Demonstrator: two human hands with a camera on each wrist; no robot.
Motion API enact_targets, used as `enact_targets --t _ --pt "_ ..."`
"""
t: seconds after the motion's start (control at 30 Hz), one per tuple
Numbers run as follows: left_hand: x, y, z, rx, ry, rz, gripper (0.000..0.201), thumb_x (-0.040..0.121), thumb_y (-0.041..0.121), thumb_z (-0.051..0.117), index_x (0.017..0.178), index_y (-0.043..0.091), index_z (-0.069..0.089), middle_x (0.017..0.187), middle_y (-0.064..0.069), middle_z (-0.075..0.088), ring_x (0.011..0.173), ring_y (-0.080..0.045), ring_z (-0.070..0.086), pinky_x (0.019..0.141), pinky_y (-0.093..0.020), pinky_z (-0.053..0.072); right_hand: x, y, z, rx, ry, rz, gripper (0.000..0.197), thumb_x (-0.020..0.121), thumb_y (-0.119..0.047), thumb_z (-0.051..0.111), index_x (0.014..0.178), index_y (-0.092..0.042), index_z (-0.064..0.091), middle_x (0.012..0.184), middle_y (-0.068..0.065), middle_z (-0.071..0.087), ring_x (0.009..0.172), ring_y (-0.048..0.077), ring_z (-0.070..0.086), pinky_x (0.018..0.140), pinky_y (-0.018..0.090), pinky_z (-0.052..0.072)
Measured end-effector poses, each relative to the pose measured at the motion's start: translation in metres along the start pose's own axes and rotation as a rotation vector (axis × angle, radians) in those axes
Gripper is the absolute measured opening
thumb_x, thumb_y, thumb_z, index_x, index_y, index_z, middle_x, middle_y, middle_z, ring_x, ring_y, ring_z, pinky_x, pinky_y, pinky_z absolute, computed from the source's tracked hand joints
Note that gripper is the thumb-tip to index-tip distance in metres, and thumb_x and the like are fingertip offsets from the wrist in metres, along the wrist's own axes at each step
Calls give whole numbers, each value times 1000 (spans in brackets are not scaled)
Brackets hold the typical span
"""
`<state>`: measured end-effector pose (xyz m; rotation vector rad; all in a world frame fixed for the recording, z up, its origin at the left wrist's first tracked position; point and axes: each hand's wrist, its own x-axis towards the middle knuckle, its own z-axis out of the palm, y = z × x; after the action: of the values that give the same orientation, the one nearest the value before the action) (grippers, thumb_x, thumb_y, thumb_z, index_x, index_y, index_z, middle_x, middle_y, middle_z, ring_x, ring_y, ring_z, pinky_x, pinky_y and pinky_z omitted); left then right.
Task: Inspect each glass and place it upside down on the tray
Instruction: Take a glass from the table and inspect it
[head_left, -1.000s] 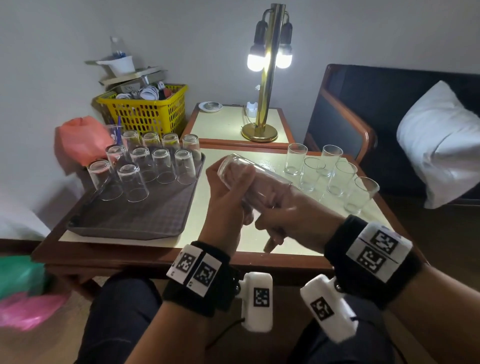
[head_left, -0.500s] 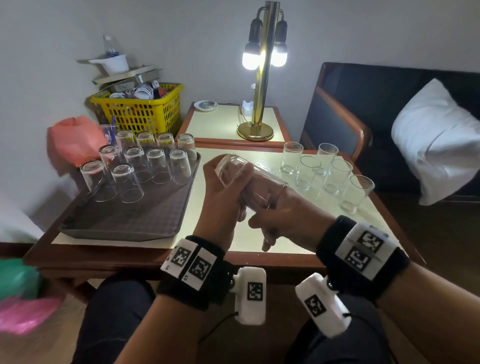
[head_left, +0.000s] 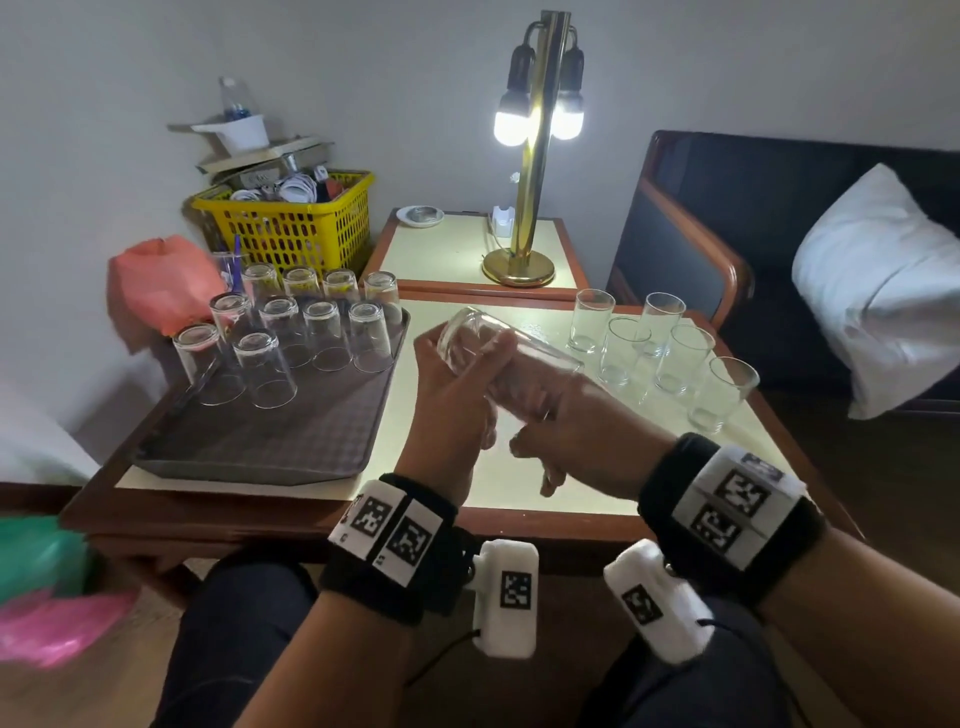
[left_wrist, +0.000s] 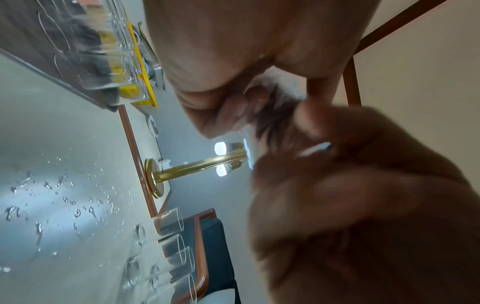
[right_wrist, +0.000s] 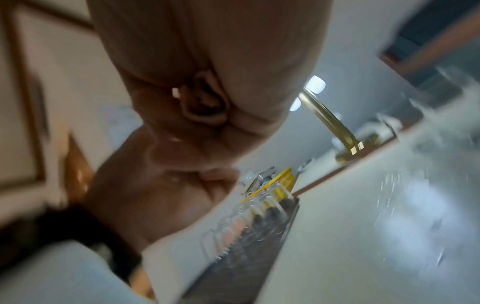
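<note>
Showing both hands on one clear glass, held on its side above the table, approx. mid-table btwn the tray and the upright glasses. Base end of the glass points up-left; open mouth points right, twd the right hand.

L hand: fingers curled round the base half of the glass, thumb over the top. R hand: fingers wrapped round the mouth half from the near side; one finger hangs down below the palm. Wrist views are blurred; they show only curled fingers close up, w/ the glass barely readable.

Tray: dark, rectangular, on the left part of the table. Ten inverted glasses stand on its far half in rows, mouths down; near half of the tray is bare mat.

Right part of table: five upright glasses, mouths up, clustered near the far-right corner, apart from the hands. Water droplets lie on the tabletop, seen in the left wrist view.

Background: brass lamp w/ two lit bulbs on a side table; yellow basket behind the tray; white pillow on a dark chair, far right.
</note>
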<state>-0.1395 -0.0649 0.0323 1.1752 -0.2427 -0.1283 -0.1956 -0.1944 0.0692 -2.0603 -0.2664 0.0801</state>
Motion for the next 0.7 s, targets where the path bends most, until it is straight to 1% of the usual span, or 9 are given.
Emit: enact_targets --t 0.07,0.13,0.2,0.3,0.4,0.47,0.57,0.63,0.7 --pt "2 2 -2 48 65 -85 37 91 45 74 115 37 47 95 -10 53 70 -18 52 51 -22 44 3 4 5 -461 13 -104 87 88 9 55 154 -41 33 152 -22 40 114 7 66 87 36 61" --pt "2 3 -3 28 84 -109 42 90 43 76 115 46 42 101 -10 55 76 -15 58 57 -28 48 2 7 13 -522 -12 -187 88 85 9 55 155 -39 33 164 -18 25 136 14 52 102 35 54" --pt "-1 0 -2 2 66 -69 40 82 45 81 101 54 47 104 -12 58 84 -24 63 66 -38 51 3 10 15 -306 -32 -179 88 83 11 56 154 -36 36 157 -15 37 121 7 62 86 35 61" --pt "-7 -5 -4 -110 45 28 34 81 38 76 106 39 54 97 -5 58 84 -23 62 65 -39 51 -3 4 10 319 -112 54 81 86 16 62 150 -32 45 108 0 66 53 17 58 46 26 55" --pt "-5 -11 -1 -146 -2 65 37 86 30 73 115 27 50 100 -5 57 85 -18 65 68 -36 56 -7 4 7 710 -159 116 67 84 11 63 141 -22 53 78 6 59 41 12 47 43 30 54" --pt "-3 -10 -2 -67 -16 34 46 84 37 74 119 25 47 100 -9 55 77 -15 64 61 -30 54 -4 6 6 383 -81 71 65 89 10 63 139 -32 52 95 -4 67 49 13 57 45 27 55" --pt "-2 -7 0 50 8 -44 39 86 48 75 103 46 40 83 -3 50 60 -7 51 48 -18 42 1 10 7 -529 8 -94 74 94 2 57 150 -42 39 151 -15 46 105 14 70 77 14 54" --pt "-2 -5 1 43 31 -87 41 90 43 76 94 60 39 84 -5 51 66 -11 54 55 -23 45 2 9 10 -656 1 -114 74 92 1 56 153 -37 38 151 -10 48 112 18 67 81 8 46" --pt "-3 -8 0 -20 55 -104 44 81 42 82 81 70 48 102 -16 59 84 -26 63 71 -39 50 4 14 13 -403 -34 -117 78 89 8 58 152 -35 40 136 -7 54 99 17 67 69 7 47"
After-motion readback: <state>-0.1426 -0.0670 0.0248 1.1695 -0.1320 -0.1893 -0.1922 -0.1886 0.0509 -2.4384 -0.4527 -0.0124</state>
